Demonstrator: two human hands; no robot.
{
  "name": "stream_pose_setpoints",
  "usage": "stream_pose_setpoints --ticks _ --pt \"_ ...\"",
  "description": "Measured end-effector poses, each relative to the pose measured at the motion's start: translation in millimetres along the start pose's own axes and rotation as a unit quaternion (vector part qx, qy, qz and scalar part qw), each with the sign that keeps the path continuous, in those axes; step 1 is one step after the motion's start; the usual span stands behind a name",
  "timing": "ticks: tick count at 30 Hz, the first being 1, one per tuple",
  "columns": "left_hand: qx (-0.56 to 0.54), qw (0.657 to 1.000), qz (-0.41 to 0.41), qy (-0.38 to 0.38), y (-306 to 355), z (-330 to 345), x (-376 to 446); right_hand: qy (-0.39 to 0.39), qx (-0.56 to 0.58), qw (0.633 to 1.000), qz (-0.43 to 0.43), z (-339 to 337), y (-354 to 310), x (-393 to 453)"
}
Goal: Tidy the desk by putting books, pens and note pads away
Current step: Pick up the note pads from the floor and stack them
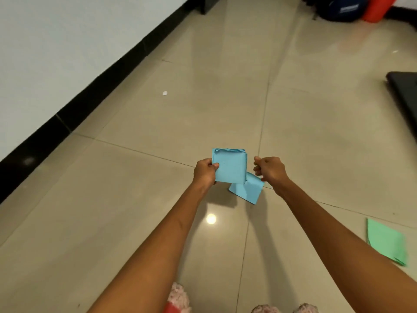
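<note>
My left hand [205,172] grips a square pad of blue sticky notes [229,166] by its left edge, thumb on top, above the tiled floor. My right hand [269,169] is beside the pad's right edge and pinches a loose blue sheet [247,189] that hangs below and curls under the pad. A green note pad [386,241] lies flat on the floor at the lower right. No books or pens are in view.
A white wall with a black skirting [74,109] runs along the left. A dark flat object [406,96] lies at the right edge. Blue and red bags [352,7] stand at the far back. A paper scrap [165,93] lies on the beige floor tiles.
</note>
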State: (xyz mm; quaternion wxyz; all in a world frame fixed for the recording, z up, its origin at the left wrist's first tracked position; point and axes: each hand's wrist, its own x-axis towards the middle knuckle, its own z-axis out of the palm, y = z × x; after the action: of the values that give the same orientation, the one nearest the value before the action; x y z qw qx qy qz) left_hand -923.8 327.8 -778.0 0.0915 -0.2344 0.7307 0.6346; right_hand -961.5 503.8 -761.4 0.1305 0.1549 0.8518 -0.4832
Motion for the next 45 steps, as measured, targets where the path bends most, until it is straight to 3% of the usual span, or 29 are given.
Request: stream_pose_setpoints --ticks 4,8,12,20,23,27,35,40,45 --pt "-0.006 1.000 -0.013 0.016 -2.7 17.2 7.4 -0.020 -0.192 0.981 -0.013 -7.1 34.2 16.5" --pt "-0.005 1.000 -0.015 -0.006 -7.3 25.6 19.6 -0.056 -0.385 0.921 -0.036 10.0 49.4 24.1" --pt "-0.026 0.999 -0.017 -0.006 -14.7 33.5 25.8 -0.062 -0.458 0.886 -0.039 19.8 63.0 27.6" --pt "0.011 1.000 -0.011 0.026 -21.8 37.9 28.0 -0.042 -0.340 0.939 0.023 15.8 74.3 31.9" --pt "0.025 0.999 -0.013 0.047 -19.9 44.2 28.2 0.004 -0.116 0.991 0.064 4.4 80.0 27.4" --pt "0.022 0.998 -0.011 0.057 -17.8 61.7 22.3 0.077 0.161 0.980 0.088 -32.4 83.6 20.3" --pt "0.010 1.000 -0.009 0.015 -10.2 123.2 -12.6 0.147 0.184 0.971 -0.029 -121.3 83.3 -20.6" --pt "-0.013 0.999 -0.026 -0.027 -5.8 161.7 -46.1 0.185 0.299 0.936 -0.003 -161.3 95.2 -58.0" --pt "-0.046 0.989 -0.028 -0.137 0.6 196.8 -83.7 0.155 0.254 0.954 0.032 -170.7 113.5 -82.6"
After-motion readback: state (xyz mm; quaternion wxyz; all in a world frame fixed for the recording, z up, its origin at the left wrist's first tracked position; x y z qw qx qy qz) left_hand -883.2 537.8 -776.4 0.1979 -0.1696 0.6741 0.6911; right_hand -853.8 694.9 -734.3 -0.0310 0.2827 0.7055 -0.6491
